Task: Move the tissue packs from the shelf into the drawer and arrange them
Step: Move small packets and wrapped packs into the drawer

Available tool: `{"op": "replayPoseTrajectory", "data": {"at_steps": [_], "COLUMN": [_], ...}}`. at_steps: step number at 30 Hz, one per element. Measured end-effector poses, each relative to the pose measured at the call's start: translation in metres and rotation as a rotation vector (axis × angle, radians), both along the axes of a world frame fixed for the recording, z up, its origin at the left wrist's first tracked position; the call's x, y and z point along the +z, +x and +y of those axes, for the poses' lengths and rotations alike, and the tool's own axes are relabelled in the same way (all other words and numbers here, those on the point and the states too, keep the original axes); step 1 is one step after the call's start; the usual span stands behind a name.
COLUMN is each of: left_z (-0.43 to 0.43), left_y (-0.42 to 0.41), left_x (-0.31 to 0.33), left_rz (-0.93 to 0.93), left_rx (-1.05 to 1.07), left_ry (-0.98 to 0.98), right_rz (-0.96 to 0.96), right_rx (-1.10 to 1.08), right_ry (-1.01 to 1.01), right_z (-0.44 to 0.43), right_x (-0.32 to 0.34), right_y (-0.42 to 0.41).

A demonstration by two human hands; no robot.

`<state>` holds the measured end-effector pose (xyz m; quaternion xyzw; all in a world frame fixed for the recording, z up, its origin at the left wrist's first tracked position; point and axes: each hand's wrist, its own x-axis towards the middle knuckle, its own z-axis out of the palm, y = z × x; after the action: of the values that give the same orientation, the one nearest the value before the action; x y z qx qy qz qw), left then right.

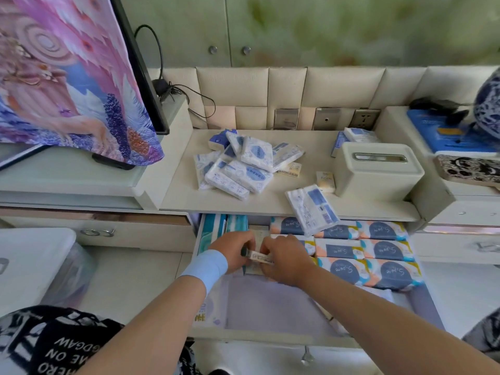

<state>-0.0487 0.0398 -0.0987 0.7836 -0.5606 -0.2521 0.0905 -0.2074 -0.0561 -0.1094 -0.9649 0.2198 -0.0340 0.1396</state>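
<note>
Both hands are down in the open drawer (pixel 273 338). My left hand (pixel 234 251) and my right hand (pixel 284 259) together pinch a small pale tissue pack (pixel 260 257) held on edge over the drawer's middle. On the shelf (pixel 178 196) above lies a heap of white-and-blue tissue packs (pixel 238 163). One more white-and-blue pack (pixel 311 208) overhangs the shelf's front edge. Two small yellowish packs (pixel 289 169) (pixel 325 181) lie near the tissue box. Several dark-blue and orange packs (pixel 384 250) fill the drawer's right side in rows; teal packs (pixel 216 228) stand at its back left.
A cream tissue box (pixel 376 171) stands on the shelf's right, with more packs (pixel 357 136) behind it. A cloth-covered screen (pixel 67 77) stands at the left, cables (pixel 173 90) behind it. Wall sockets (pixel 362 117) line the back. A white lidded bin (pixel 35 255) sits at lower left.
</note>
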Motion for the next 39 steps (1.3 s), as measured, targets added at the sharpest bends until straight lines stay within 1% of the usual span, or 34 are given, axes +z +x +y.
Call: {"op": "replayPoseTrajectory", "data": {"at_steps": [2, 4, 6, 8, 13, 18, 23, 25, 27, 30, 32, 36, 39], "left_z": [0.001, 0.002, 0.003, 0.005, 0.012, 0.013, 0.004, 0.001, -0.001, -0.005, -0.006, -0.009, -0.012], "left_y": [-0.001, -0.004, -0.007, -0.007, -0.004, -0.005, -0.007, -0.005, -0.002, -0.001, -0.002, -0.004, -0.007], "left_x": [-0.003, -0.007, -0.009, -0.01, -0.011, -0.022, -0.037, -0.041, -0.043, -0.043, -0.041, -0.034, -0.024], "left_rz": [-0.122, -0.236, -0.307, -0.346, -0.358, -0.492, -0.65, -0.694, -0.69, -0.674, -0.669, -0.661, -0.647], "left_rx": [-0.118, -0.215, -0.245, -0.23, -0.217, -0.251, -0.3, -0.307, -0.295, -0.285, -0.284, -0.299, -0.305], "left_ry": [0.068, 0.075, 0.053, 0.054, 0.069, 0.068, 0.062, 0.059, 0.033, 0.013, 0.015, 0.055, 0.101], "right_rz": [0.0, 0.039, 0.09, 0.149, 0.247, 0.263, 0.238, 0.22, 0.179, 0.132, 0.131, 0.15, 0.133], "right_rx": [0.123, 0.203, 0.214, 0.207, 0.163, 0.201, 0.311, 0.363, 0.35, 0.17, 0.095, 0.127, 0.2], "right_ry": [-0.161, -0.254, -0.315, -0.349, -0.426, -0.457, -0.39, -0.418, -0.434, -0.367, -0.322, -0.276, -0.184], "right_z": [0.004, 0.013, 0.023, 0.029, 0.03, 0.023, 0.006, -0.003, -0.01, -0.012, -0.008, -0.01, -0.022], "right_x": [-0.006, -0.013, -0.021, -0.025, -0.037, -0.041, -0.043, -0.041, -0.041, -0.047, -0.051, -0.046, -0.033], "right_y": [-0.002, -0.004, -0.001, 0.004, 0.013, 0.025, 0.019, 0.015, 0.013, 0.01, 0.01, 0.011, -0.001]}}
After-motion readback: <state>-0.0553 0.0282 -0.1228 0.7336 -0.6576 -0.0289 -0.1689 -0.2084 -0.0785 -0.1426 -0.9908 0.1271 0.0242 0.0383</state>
